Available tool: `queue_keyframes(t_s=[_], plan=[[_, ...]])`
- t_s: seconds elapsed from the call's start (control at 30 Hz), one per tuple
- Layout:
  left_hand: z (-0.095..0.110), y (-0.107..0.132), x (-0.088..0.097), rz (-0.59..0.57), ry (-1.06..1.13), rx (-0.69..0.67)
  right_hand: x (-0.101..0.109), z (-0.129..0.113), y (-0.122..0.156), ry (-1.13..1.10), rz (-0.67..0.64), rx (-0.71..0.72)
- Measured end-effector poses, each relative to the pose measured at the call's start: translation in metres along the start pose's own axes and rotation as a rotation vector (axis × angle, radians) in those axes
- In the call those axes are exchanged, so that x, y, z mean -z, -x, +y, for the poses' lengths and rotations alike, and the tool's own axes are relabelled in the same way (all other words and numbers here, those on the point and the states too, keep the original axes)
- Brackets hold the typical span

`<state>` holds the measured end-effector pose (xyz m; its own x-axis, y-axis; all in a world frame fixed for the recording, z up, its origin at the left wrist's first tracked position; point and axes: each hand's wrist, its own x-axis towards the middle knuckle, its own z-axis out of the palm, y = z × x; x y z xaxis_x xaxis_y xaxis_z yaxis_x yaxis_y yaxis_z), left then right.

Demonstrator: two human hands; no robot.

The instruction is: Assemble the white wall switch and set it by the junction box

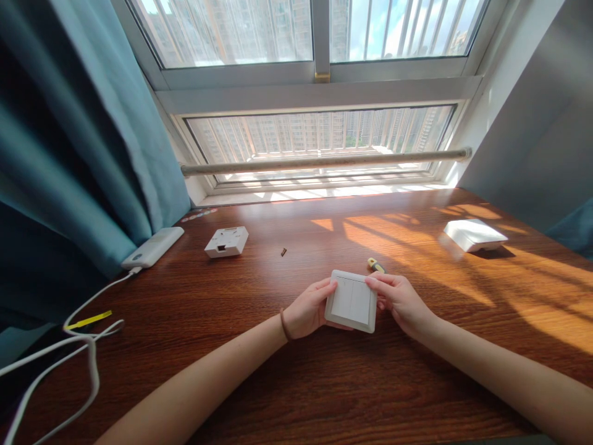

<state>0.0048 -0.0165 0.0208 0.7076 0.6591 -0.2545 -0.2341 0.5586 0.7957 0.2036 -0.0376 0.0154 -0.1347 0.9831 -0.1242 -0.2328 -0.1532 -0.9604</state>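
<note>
A square white wall switch (351,300) with two long rocker panels is held up above the wooden table, its front tilted toward me. My left hand (311,308) grips its left edge, thumb on the front and fingers behind. At the upper right corner, my right hand (402,303) pinches the frame between thumb and fingers. Just beyond the right hand lies a screwdriver with a yellow and black handle (376,266); the rest of it is hidden. Small brass-coloured screws (283,252) lie farther off, left of the switch.
A white box with a cut-out (227,241) sits at the back left, and another white box (475,235) at the back right. By the curtain (139,154), a white power strip (154,247) trails cables (92,358). A yellow strip (90,319) lies near them. The window stands behind the table.
</note>
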Motion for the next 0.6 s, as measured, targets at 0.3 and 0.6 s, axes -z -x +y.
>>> queue_keyframes(t_s=[0.3, 0.6], plan=[[0.003, 0.001, -0.001, 0.001, 0.013, -0.083, -0.001, -0.002, -0.004, -0.182, 0.031, -0.026], [0.031, -0.006, 0.029, 0.369, -0.026, -0.375, -0.002, -0.009, -0.006, -0.178, 0.133, 0.012]])
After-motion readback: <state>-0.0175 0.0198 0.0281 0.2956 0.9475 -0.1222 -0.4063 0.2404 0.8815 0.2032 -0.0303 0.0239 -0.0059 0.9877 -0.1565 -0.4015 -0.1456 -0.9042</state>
